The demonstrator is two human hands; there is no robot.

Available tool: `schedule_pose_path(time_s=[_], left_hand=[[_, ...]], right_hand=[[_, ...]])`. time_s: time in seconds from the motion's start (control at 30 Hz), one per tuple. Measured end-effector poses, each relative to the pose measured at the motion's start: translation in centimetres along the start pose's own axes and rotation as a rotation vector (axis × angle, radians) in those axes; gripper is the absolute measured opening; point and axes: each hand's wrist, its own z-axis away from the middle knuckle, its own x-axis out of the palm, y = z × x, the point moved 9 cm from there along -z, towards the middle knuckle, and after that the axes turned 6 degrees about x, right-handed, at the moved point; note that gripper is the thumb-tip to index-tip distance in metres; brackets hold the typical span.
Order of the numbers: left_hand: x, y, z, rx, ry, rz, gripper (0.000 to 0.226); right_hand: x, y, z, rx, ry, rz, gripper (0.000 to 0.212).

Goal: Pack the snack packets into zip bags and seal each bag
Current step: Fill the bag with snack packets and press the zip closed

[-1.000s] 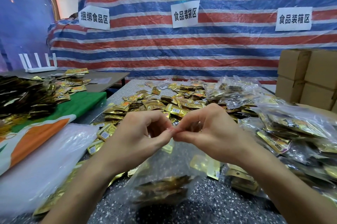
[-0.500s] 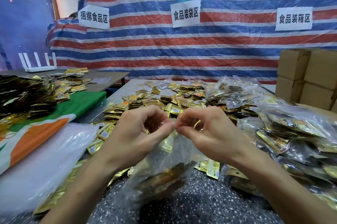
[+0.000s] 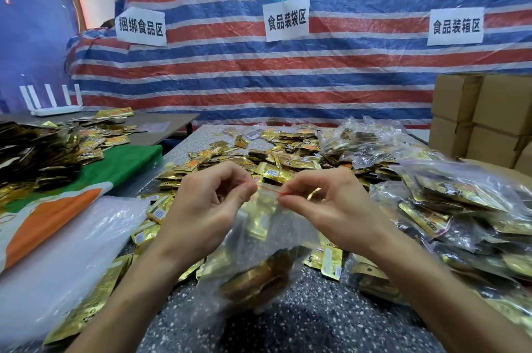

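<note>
A clear zip bag (image 3: 259,243) with a red zip line hangs above the speckled table (image 3: 316,321), gold snack packets inside it at the bottom. My left hand (image 3: 207,206) pinches the bag's top edge on the left. My right hand (image 3: 325,203) pinches the same edge on the right, a short stretch of red zip showing between them. Loose gold snack packets (image 3: 276,157) lie heaped across the table behind the hands.
Filled zip bags (image 3: 460,208) are piled at the right. Cardboard boxes (image 3: 483,116) stand at the far right. A stack of clear empty bags (image 3: 57,252) lies at the left, beside a green and orange cloth (image 3: 86,180). More packets cover the left table.
My hands have moved apart along the bag's top edge, exposing the red zip line. The bag has lifted slightly and swung, its packets shifting to the right.
</note>
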Motion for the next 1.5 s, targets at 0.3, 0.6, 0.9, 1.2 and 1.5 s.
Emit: schedule_pose_path(time_s=[0.3,0.6,0.9,1.2,1.5], left_hand=[[-0.6,-0.7,-0.2,-0.024,0.039,0.102,0.008],[-1.4,-2.3,-0.7,-0.062,0.110,0.196,0.011],[2.5,-3.0,-2.7,-0.099,0.059,0.388,0.011],[5.9,-3.7,-6.3,-0.219,0.035,0.350,0.031],[7.9,-6.7,-1.9,-0.257,-0.249,0.007,0.008]], right_hand=[[-1.7,2.1,1.2,0.043,0.066,-0.016,0.009],[-3.9,5.8,3.5,0.146,0.109,-0.261,0.005],[-0.9,9.6,5.3,0.327,0.070,-0.517,0.025],[-12.9,9.5,0.1,0.363,0.452,-0.348,0.011],[-29.2,10.4,-2.3,0.316,1.153,-0.148,0.019]])
